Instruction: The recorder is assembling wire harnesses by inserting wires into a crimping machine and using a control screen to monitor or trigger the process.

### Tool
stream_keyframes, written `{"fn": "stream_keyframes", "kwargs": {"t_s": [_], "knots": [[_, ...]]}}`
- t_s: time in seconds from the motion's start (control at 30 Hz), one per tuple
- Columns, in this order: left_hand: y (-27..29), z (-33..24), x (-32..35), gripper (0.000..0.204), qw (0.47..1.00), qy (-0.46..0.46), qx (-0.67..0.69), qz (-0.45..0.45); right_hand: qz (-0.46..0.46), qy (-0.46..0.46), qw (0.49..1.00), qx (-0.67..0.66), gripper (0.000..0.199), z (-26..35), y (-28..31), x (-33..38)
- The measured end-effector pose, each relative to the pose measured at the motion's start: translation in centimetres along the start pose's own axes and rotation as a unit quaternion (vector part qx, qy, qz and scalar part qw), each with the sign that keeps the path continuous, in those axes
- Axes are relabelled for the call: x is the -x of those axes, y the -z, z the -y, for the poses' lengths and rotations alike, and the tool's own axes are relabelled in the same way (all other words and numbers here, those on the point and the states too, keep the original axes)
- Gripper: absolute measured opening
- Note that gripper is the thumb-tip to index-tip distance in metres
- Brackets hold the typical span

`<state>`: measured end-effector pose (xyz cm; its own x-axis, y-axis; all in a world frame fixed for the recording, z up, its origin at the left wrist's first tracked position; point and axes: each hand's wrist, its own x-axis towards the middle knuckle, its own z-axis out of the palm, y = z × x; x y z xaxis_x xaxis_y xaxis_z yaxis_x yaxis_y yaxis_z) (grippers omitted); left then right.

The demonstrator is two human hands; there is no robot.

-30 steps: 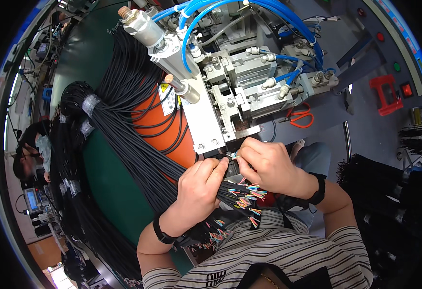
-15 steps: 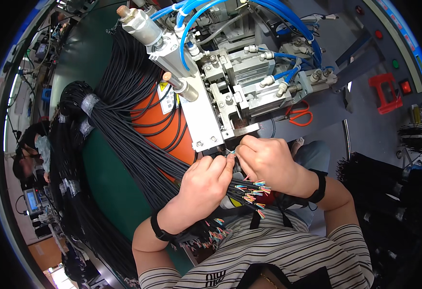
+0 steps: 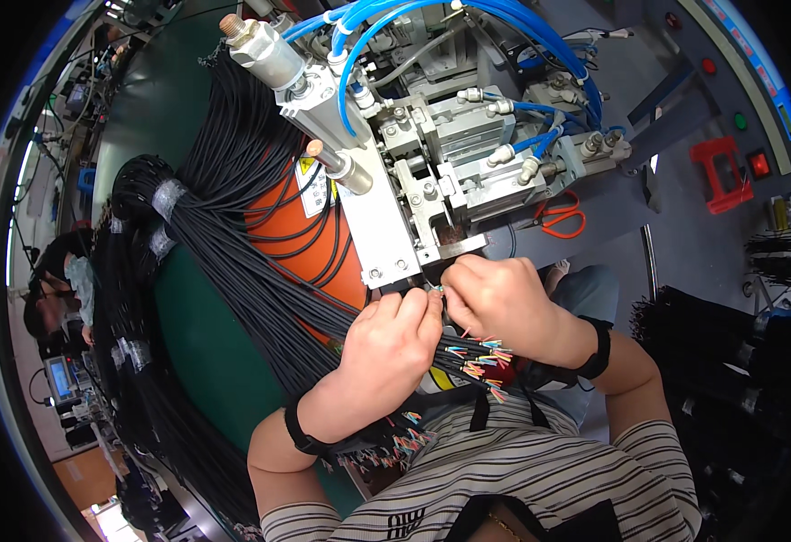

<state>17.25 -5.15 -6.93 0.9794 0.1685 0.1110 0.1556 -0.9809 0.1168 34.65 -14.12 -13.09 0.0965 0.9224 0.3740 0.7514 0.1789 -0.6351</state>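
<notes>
I am pinching thin coloured wire ends (image 3: 438, 289) between my left hand (image 3: 393, 345) and right hand (image 3: 495, 303), fingertips pressed together, right at the metal machine (image 3: 431, 194) mouth, the cable (image 3: 481, 352) trailing back toward me

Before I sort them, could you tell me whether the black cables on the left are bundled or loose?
Bundled: grey tape bands wrap the black cables together, though they fan out toward both hands.

A green-topped workbench (image 3: 201, 361) stands beside a grey machine panel (image 3: 684, 99) under bright light.
</notes>
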Motion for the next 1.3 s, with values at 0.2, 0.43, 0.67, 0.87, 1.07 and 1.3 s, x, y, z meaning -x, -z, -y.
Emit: {"fn": "stream_keyframes", "kwargs": {"t_s": [0.2,0.43,0.67,0.87,1.07,1.3], "knots": [[0.3,1.8,2.3,0.044,0.991,0.069,0.100,-0.049,-0.026,-0.114,0.971,-0.208,0.010,-0.6,-0.6,0.5],[-1.1,1.8,3.8,0.038,0.979,0.138,0.105,-0.106,-0.012,-0.120,0.954,-0.274,0.011,1.2,1.4,0.8],[-0.5,2.0,3.2,0.020,0.976,0.062,0.180,-0.104,0.046,-0.043,0.890,-0.452,0.017,2.2,0.9,0.9],[-0.1,1.2,2.4,0.020,0.968,0.071,0.206,-0.127,0.023,-0.152,0.856,-0.493,0.027,1.9,0.1,1.5],[-0.9,1.3,1.7,0.023,0.961,0.090,0.226,-0.131,0.006,-0.072,0.900,-0.430,0.030,2.0,0.2,1.6],[-1.1,1.8,1.7,0.038,0.950,0.096,0.282,-0.097,-0.027,0.004,0.921,-0.389,0.028,2.1,-0.2,1.5]]}}
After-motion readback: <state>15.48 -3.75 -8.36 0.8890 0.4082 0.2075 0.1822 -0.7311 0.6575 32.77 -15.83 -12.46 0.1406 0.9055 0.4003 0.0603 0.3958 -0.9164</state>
